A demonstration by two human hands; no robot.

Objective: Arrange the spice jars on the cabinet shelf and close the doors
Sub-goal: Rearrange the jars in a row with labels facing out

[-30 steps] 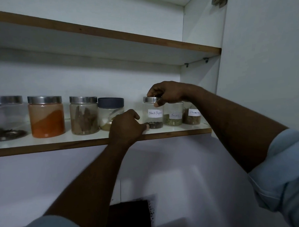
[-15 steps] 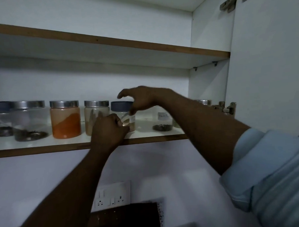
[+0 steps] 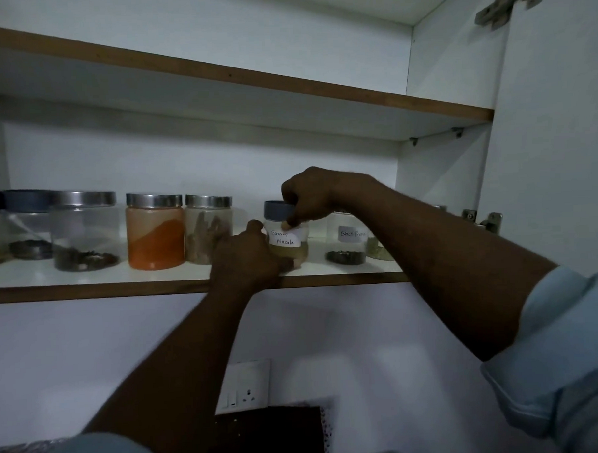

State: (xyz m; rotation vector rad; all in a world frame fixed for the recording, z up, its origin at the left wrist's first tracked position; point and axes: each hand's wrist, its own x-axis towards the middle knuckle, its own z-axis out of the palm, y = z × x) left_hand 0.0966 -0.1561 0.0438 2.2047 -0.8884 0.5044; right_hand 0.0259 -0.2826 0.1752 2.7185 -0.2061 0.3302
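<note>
Both hands now gripping Garam Masala jar [image 3: 288, 238]

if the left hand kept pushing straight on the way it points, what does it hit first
The left hand points into the shelf and already touches the Garam Masala jar, which the right hand holds by its lid. Behind that, probably the cabinet's back wall; depth is unclear.

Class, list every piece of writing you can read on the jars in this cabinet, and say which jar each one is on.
"Garam Masala": handwritten white label on the blue-lidded jar held by both hands.
"Black Pepper": white label on the jar of dark peppercorns to its right; the last letters are partly hidden by the forearm.
The other jars show no readable label.
</note>
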